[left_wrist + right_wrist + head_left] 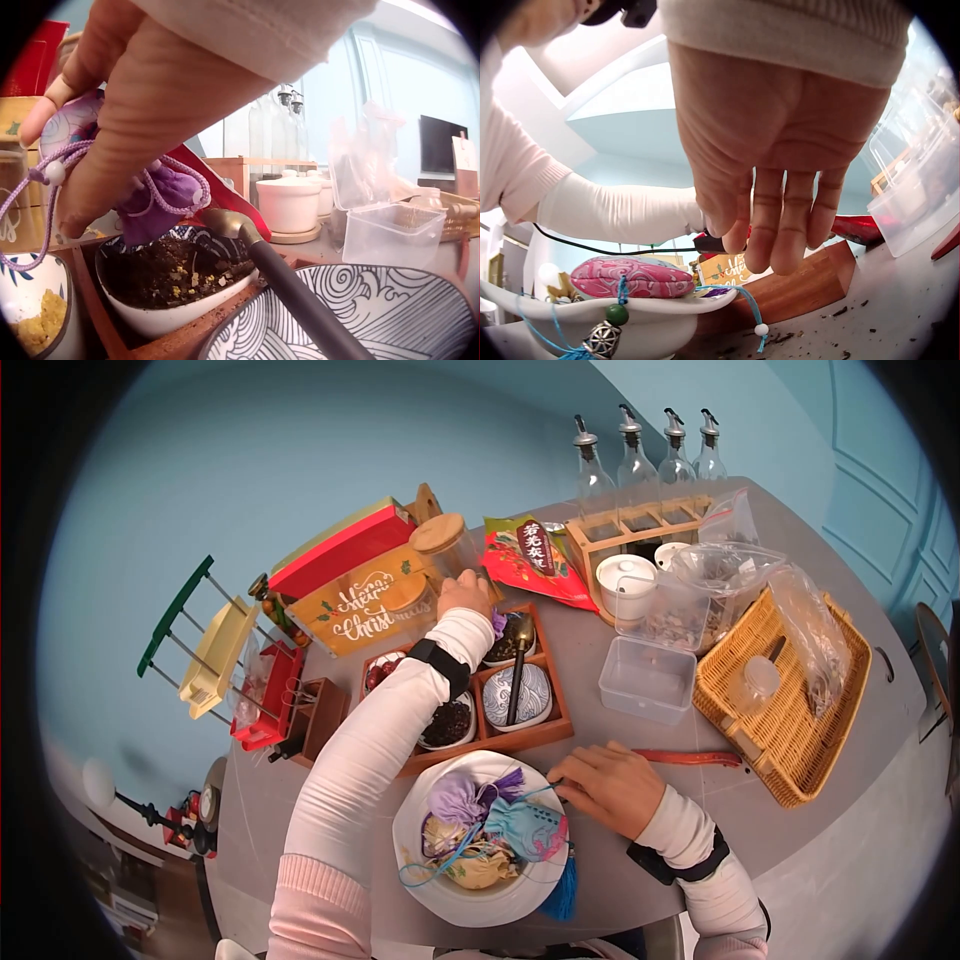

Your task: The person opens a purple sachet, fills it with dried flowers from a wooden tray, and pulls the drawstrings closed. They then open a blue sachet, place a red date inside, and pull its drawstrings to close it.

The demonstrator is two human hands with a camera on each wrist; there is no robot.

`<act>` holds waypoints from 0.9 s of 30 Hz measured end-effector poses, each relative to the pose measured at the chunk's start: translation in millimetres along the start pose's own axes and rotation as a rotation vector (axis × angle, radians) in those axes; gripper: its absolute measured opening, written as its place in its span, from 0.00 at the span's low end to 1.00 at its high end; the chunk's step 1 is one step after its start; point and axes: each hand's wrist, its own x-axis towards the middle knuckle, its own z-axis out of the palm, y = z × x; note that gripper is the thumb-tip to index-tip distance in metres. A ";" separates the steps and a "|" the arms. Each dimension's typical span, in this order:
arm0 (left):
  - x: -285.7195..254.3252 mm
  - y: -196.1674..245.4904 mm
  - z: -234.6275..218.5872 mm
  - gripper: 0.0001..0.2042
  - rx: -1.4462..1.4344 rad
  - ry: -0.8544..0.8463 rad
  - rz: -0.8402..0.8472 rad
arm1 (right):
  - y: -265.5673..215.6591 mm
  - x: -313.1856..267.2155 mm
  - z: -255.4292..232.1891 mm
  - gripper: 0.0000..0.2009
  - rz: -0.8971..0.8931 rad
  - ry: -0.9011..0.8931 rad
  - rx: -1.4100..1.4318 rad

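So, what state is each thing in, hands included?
Left hand: gripping the purple pouch.
Purple pouch: held above the dark-filled dish.
Right hand: fingers loosely extended, nothing visibly held.
Blue pouch: lying in the white bowl.
White bowl: upright, holding pouches.
Spoon: lying across the wave-patterned dish.
Clear box: open.
White pot: covered.
Wooden-lidded jar: closed.
Bottles: upright.
Wicker basket: items inside.

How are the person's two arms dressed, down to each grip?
White, wrinkled sleeves reach the wrists, emerging from ribbed pale-pink cuffs. A black band circles each wrist; a thin black cable runs beside the left sleeve. Left grip and right grip are gloveless.
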 end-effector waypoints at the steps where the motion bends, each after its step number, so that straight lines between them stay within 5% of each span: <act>1: -0.1 1.5 -0.4 0.12 0.032 0.024 0.011 | 0.1 -0.3 -0.4 0.07 0.001 -0.004 0.003; 27: -3.3 7.4 4.2 0.10 0.156 0.257 0.093 | 0.5 -1.9 2.7 0.07 -0.004 0.003 0.007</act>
